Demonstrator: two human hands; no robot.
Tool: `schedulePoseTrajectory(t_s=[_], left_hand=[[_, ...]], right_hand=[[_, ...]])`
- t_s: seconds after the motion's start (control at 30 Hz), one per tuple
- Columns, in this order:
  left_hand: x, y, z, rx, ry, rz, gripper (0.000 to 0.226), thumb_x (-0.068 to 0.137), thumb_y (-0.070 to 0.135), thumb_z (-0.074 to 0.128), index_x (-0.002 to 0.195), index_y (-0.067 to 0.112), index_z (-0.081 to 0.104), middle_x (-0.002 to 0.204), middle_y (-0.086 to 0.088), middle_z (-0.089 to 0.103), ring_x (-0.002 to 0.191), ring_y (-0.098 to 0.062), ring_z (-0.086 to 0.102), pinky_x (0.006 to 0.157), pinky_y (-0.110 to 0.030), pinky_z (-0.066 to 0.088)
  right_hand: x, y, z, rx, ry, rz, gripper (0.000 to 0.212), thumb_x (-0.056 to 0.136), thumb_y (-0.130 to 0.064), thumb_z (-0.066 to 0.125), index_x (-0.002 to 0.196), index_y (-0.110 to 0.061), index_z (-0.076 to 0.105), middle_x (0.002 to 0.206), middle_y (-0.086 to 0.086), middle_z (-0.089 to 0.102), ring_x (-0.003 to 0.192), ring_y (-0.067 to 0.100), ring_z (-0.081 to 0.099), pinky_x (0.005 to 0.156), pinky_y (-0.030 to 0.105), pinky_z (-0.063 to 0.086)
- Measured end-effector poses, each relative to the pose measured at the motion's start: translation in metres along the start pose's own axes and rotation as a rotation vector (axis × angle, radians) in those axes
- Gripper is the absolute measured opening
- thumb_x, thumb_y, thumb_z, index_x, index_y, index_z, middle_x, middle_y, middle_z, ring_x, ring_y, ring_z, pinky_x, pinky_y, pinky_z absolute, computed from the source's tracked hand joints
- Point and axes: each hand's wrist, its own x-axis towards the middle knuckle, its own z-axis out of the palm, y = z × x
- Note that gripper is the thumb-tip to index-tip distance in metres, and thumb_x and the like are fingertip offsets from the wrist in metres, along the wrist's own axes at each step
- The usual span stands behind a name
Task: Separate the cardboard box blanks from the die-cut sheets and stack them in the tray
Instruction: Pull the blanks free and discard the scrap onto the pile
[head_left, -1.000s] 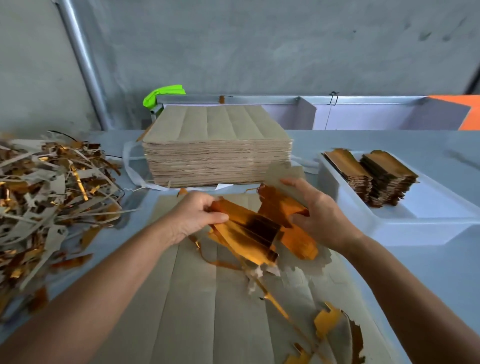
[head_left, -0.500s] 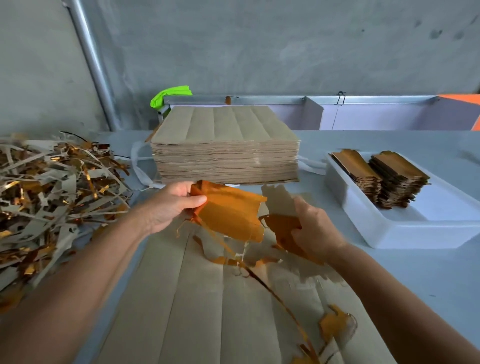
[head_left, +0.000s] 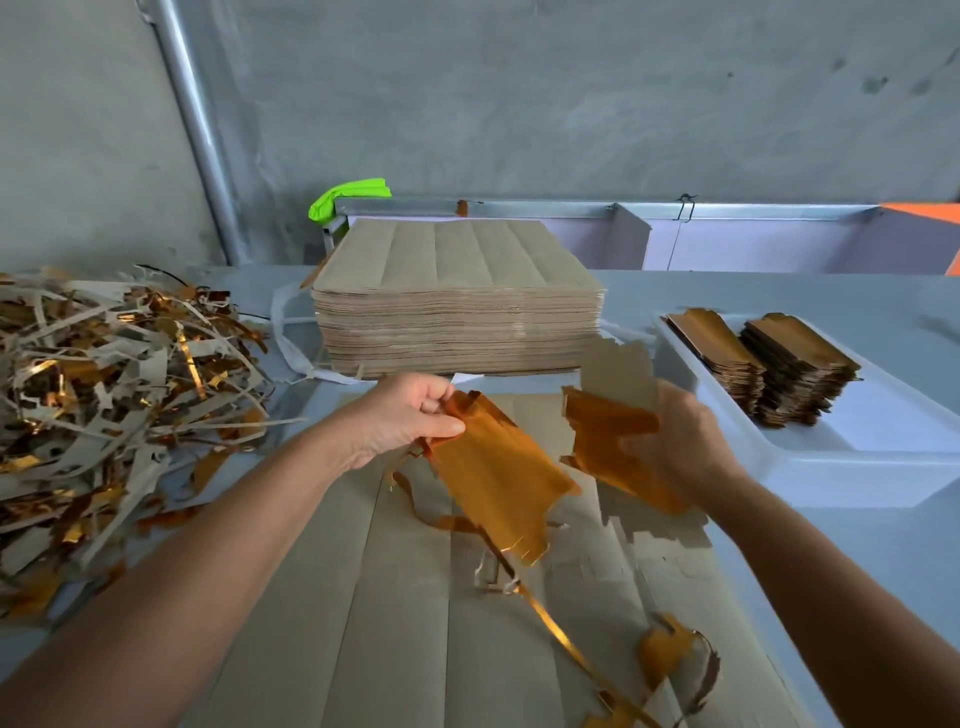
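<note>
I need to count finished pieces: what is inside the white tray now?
Inside the white plastic tray stand two stacks of gold-faced cardboard blanks. Their lower layers are covered, so a count is impossible.

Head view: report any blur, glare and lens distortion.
Head view: right hand and its gold blank are motion-smeared; left hand is sharper; foil glints in the scrap pile; wide-angle bends the wall pipe; lighting soft.
</note>
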Motion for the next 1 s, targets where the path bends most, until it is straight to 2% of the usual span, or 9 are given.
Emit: schedulePoseTrajectory(t_s=[0.13,0.23,0.33,0.4,0.47,0.57,0.77,0.93,1.0], left_hand=[[0.004,0.014,0.011,0.005,-0.115,0.044,0.011,0.086,0.006,0.065,0.096,0.01,0.068,0.09,-0.005,0.073,0.082,-0.013,0.07,0.074,-0.024,0.057],[0.008,0.021,0.025,0.075,-0.078,0.104,0.01,0.084,0.006,0.068,0.091,0.013,0.067,0.085,-0.004,0.073,0.078,-0.011,0.069,0.079,-0.029,0.057],[0.011,0.021,0.034,0.15,0.04,0.176,0.019,0.081,0.007,0.072,0.084,0.022,0.061,0.067,0.007,0.068,0.064,-0.001,0.06,0.077,-0.032,0.052],[0.011,0.021,0.036,0.158,0.132,0.218,0.027,0.079,0.009,0.074,0.082,0.028,0.056,0.061,0.01,0.066,0.059,0.0,0.058,0.073,-0.031,0.051],[0.011,0.022,0.041,0.137,0.196,0.249,0.029,0.077,0.011,0.076,0.082,0.028,0.054,0.063,0.01,0.067,0.059,-0.001,0.059,0.068,-0.028,0.051],[0.009,0.023,0.049,0.116,0.246,0.275,0.027,0.075,0.013,0.078,0.079,0.027,0.055,0.065,0.007,0.068,0.058,-0.003,0.061,0.062,-0.026,0.05],[0.002,0.012,0.02,0.021,0.175,0.221,0.027,0.072,0.019,0.08,0.091,0.022,0.061,0.07,0.006,0.07,0.063,-0.003,0.062,0.064,-0.015,0.048],[-0.001,-0.004,-0.01,0.229,0.183,0.156,0.022,0.084,0.011,0.068,0.098,0.024,0.057,0.064,0.004,0.067,0.053,-0.003,0.05,0.056,-0.015,0.04],[-0.002,-0.01,-0.024,0.086,0.281,0.127,0.021,0.091,0.009,0.058,0.107,0.023,0.055,0.064,0.002,0.065,0.048,-0.005,0.044,0.047,-0.014,0.036]], right_hand=[[-0.002,-0.012,0.0,0.167,-0.218,-0.091,0.085,0.072,0.0,0.076,0.14,-0.026,0.033,0.11,-0.009,0.053,0.111,0.017,0.05,0.08,0.025,0.047],[-0.01,-0.018,0.01,0.303,-0.387,-0.19,0.109,0.076,0.001,0.074,0.15,-0.038,0.004,0.144,-0.016,0.033,0.127,0.006,0.038,0.099,0.028,0.045],[-0.017,-0.02,0.013,0.439,-0.412,-0.144,0.068,0.085,-0.001,0.064,0.137,-0.04,0.042,0.136,-0.013,0.051,0.111,0.002,0.056,0.078,0.018,0.053],[-0.021,-0.02,0.014,0.546,-0.435,-0.047,0.039,0.092,-0.005,0.055,0.107,-0.039,0.065,0.102,-0.008,0.071,0.083,0.004,0.068,0.06,0.016,0.053],[-0.023,-0.021,0.015,0.672,-0.423,0.074,0.03,0.096,-0.013,0.05,0.091,-0.033,0.072,0.081,-0.004,0.074,0.065,0.009,0.069,0.052,0.022,0.053],[-0.023,-0.021,0.02,0.692,-0.386,0.093,0.016,0.09,-0.033,0.06,0.083,-0.027,0.073,0.074,-0.003,0.073,0.063,0.012,0.069,0.053,0.027,0.053],[-0.023,-0.012,0.013,0.752,-0.214,0.123,0.017,0.09,-0.009,0.06,0.094,-0.022,0.07,0.098,0.011,0.071,0.089,0.032,0.068,0.074,0.05,0.057],[-0.015,0.002,0.002,0.781,0.007,0.229,0.016,0.091,-0.011,0.059,0.098,-0.024,0.065,0.098,0.002,0.067,0.093,0.028,0.063,0.078,0.049,0.053],[-0.012,0.008,-0.007,0.813,0.126,0.28,0.017,0.092,-0.013,0.059,0.101,-0.026,0.062,0.097,-0.004,0.063,0.09,0.022,0.06,0.074,0.044,0.052]])
